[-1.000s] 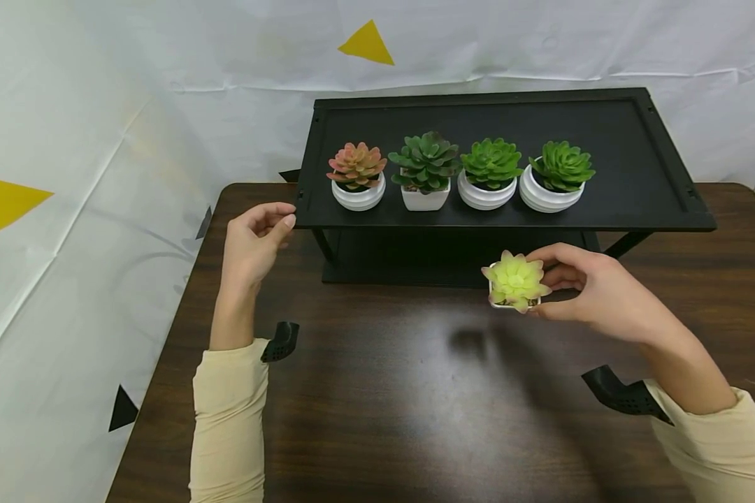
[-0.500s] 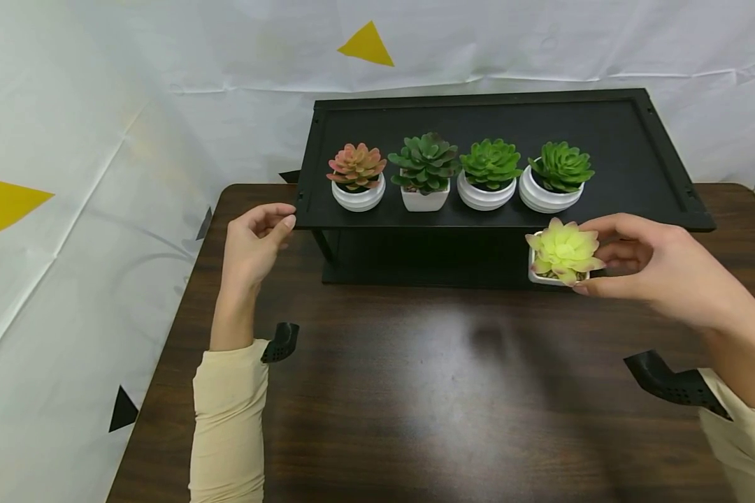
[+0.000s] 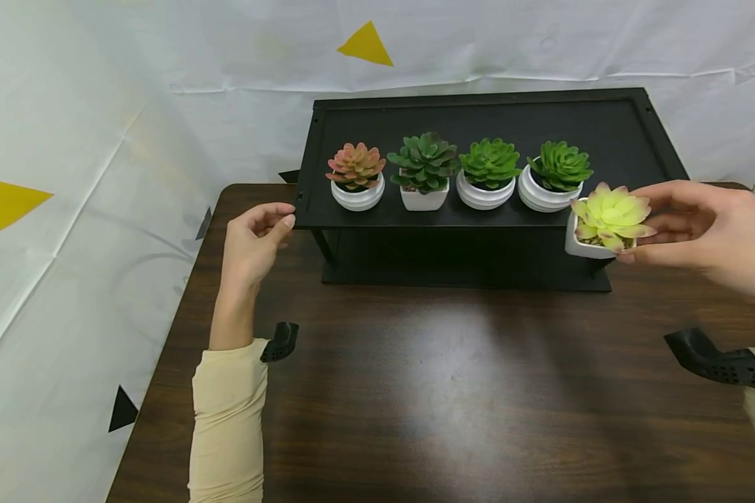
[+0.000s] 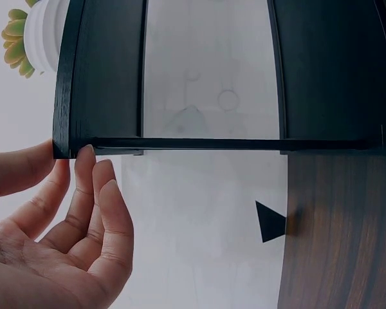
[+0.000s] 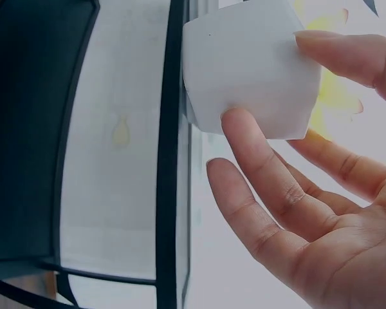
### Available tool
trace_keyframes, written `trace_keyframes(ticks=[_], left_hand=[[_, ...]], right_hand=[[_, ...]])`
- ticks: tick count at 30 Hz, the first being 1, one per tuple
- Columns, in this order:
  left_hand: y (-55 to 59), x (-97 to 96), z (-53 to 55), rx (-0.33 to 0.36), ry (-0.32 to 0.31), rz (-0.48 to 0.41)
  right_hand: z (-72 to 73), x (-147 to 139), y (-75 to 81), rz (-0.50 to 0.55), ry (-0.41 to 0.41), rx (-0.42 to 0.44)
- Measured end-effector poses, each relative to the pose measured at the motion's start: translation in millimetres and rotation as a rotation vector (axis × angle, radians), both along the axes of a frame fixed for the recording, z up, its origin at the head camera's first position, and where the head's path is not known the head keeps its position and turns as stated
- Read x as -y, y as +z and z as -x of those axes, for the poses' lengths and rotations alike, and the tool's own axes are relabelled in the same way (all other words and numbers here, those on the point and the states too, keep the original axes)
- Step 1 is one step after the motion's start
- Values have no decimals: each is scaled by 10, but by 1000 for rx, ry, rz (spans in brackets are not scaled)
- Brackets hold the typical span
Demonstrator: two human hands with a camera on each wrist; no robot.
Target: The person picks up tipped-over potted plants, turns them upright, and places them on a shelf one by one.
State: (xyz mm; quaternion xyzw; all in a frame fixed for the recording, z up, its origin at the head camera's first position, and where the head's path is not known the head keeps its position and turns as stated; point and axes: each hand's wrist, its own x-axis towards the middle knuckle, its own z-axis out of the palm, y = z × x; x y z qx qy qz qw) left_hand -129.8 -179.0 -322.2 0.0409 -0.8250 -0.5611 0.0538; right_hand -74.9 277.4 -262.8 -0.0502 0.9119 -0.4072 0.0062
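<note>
My right hand [image 3: 707,227] grips a pale yellow-green succulent [image 3: 610,213] by its square white pot, thumb on one side and fingers on the other. In the right wrist view that white pot [image 5: 254,71] is seen from below, in front of the shelf's edge. At the left front corner of a black two-tier shelf [image 3: 623,133], my left hand [image 3: 252,241] pinches the top board's edge between thumb and fingers. Along the top board stand a pink-orange succulent [image 3: 356,175], a dark green succulent [image 3: 424,171] and two bright green ones, all in white pots.
The shelf stands at the back of a dark wooden table [image 3: 415,391]. White sheeting [image 3: 226,42] hangs behind and to the left, with yellow and black triangles on it. A lower board [image 3: 440,258] lies under the top one.
My right hand has carried the yellow-green succulent rightward and up, from in front of the shelf to beside the top board's right front edge. The left hand has stayed put.
</note>
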Motion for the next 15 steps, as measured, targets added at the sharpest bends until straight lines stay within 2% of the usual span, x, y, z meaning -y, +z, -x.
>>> trace_keyframes(ticks=[8,15], left_hand=[[10,0,0,-3,2,-2],[-1,1,0,-1,3,5]], right_hand=[[94,-153,-9,47,0,-16],[169,-215,12,-18,-20,-25]])
